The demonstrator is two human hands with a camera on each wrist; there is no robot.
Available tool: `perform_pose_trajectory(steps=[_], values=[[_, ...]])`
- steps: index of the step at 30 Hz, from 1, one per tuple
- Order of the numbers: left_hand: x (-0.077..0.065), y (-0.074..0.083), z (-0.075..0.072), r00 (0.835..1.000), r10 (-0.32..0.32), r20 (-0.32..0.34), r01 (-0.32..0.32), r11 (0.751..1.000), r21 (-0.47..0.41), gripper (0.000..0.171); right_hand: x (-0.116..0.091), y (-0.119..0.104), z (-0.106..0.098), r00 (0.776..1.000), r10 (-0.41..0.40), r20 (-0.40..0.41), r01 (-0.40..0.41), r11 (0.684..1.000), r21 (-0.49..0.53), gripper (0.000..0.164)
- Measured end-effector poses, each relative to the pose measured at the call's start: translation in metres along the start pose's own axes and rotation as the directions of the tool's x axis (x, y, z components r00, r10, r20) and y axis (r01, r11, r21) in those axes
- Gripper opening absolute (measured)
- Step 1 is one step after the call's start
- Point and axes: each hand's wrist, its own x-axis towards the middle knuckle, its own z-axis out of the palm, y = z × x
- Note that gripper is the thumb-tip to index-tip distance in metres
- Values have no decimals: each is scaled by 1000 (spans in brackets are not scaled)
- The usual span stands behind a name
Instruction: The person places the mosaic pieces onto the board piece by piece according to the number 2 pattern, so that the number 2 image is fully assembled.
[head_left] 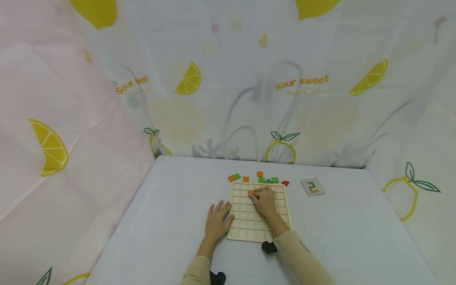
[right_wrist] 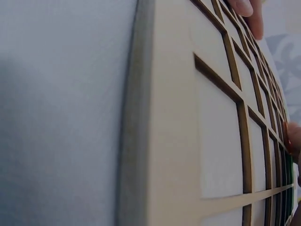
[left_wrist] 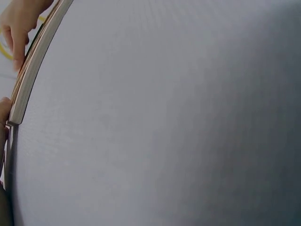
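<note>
A pale wooden grid board [head_left: 246,234] lies on the white table. At its left edge rests my left hand [head_left: 217,222], fingers straight and slightly spread, touching the rim. Over the board's upper part, my right hand [head_left: 265,201] pinches an orange square tile [head_left: 251,193] between thumb and fingers, at a cell in an upper row. A bit of green shows beside that tile, mostly covered by the fingers. In the right wrist view, fingertips [right_wrist: 294,137] touch an orange-red piece at the far side of the board.
Behind the board lie loose orange tiles [head_left: 260,174], green squares [head_left: 275,180], a green triangle [head_left: 268,181] and a red quarter-round piece [head_left: 285,183]. A pattern card [head_left: 312,187] lies to the right. Lemon-printed cloth [head_left: 246,99] hangs around the table.
</note>
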Motion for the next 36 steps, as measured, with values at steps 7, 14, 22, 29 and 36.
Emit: perform_pose_trajectory(steps=[7, 14, 22, 29, 36], values=[[1, 2, 0, 1000, -11, 14, 11, 1000, 22, 41, -3, -5, -1, 997, -33, 63, 34, 999, -2, 21], [0, 4, -2, 1000, -8, 5, 8, 1000, 10, 41, -1, 10, -9, 990, -137, -33, 140, 986, 91, 14], [1, 3, -3, 1000, 2, -9, -1, 1000, 14, 41, 13, 46, -36, 992, 10, -128, 24, 965, 260, 17], [2, 0, -2, 1000, 5, -9, -5, 1000, 24, 41, 31, 70, -56, 989, 149, 6, -145, 959, 245, 28], [1, 0, 1, 1000, -10, 7, 10, 1000, 19, 41, 44, 83, -57, 981, 55, 186, -76, 992, 104, 30]])
